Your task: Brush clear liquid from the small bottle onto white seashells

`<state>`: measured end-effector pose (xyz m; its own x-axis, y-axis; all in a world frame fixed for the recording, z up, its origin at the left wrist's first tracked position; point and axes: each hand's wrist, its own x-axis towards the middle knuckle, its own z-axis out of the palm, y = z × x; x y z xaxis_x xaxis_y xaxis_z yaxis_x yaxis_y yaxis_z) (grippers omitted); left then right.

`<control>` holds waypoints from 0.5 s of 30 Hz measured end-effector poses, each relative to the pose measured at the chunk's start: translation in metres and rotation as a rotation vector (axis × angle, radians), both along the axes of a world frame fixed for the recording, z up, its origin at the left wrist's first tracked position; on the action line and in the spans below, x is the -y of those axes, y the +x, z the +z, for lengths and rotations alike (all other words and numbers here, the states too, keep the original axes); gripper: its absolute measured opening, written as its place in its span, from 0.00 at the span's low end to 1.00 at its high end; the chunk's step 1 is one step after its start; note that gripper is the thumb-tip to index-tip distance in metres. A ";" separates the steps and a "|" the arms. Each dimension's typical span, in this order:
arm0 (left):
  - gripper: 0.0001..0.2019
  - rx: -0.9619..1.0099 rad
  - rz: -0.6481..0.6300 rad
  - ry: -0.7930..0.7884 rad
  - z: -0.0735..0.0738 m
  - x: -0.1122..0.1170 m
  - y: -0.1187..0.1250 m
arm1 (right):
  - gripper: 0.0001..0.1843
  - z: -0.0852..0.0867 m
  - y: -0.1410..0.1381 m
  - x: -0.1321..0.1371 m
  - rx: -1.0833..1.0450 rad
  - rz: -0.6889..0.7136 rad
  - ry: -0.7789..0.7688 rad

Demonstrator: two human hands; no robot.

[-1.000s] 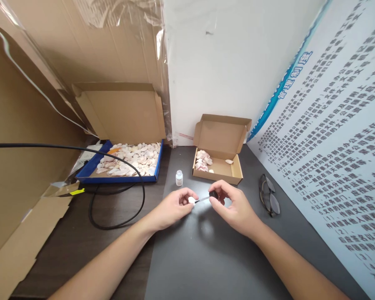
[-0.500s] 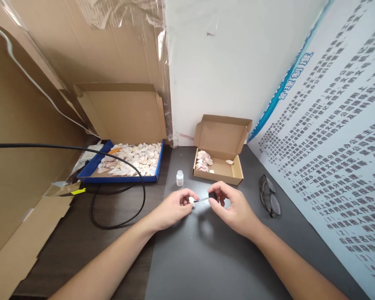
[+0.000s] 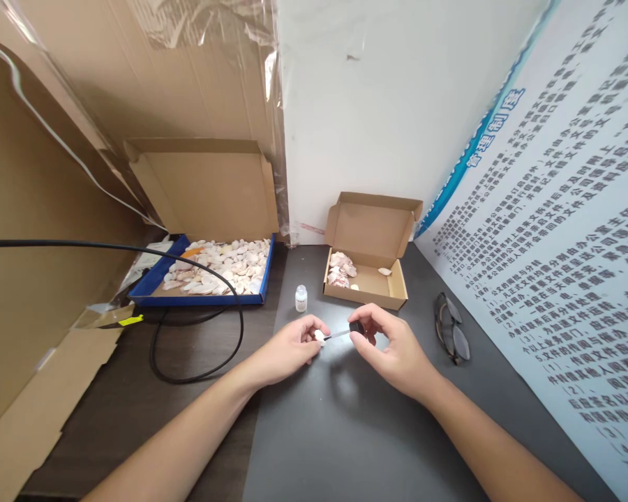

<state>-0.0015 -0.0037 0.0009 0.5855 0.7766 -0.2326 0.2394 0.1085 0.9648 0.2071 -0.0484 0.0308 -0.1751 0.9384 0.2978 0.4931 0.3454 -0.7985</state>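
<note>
Between the thumb and fingers of my left hand (image 3: pixel 292 348) is a small white seashell (image 3: pixel 319 337), mostly covered by the fingertips. My right hand (image 3: pixel 390 348) pinches the black cap (image 3: pixel 356 327) of a brush applicator. From the cap a thin stem (image 3: pixel 339 335) points left, and its dark tip meets the shell. Just beyond my left hand a small clear bottle (image 3: pixel 301 300) with a white label stands upright, its cap off. Farther back, a small open cardboard box (image 3: pixel 366 296) holds several shells (image 3: pixel 341 268), most of them at its left side.
A blue-sided box (image 3: pixel 199 301) full of shells stands at the back left with its lid raised. A black cable (image 3: pixel 241 328) loops across its front and over the table. Eyeglasses (image 3: pixel 451 329) lie at the right, near a printed poster (image 3: pixel 555 244).
My left hand has turned slightly, shifting the shell a little to the left. The brush stays against it; my right hand has hardly moved.
</note>
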 end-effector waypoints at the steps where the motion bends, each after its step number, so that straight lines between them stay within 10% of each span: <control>1: 0.12 -0.007 -0.002 0.000 0.000 0.000 0.000 | 0.06 0.000 0.000 0.000 -0.002 0.010 0.001; 15: 0.10 0.014 -0.027 -0.038 0.002 0.001 -0.002 | 0.05 0.001 -0.001 -0.002 0.067 -0.018 -0.010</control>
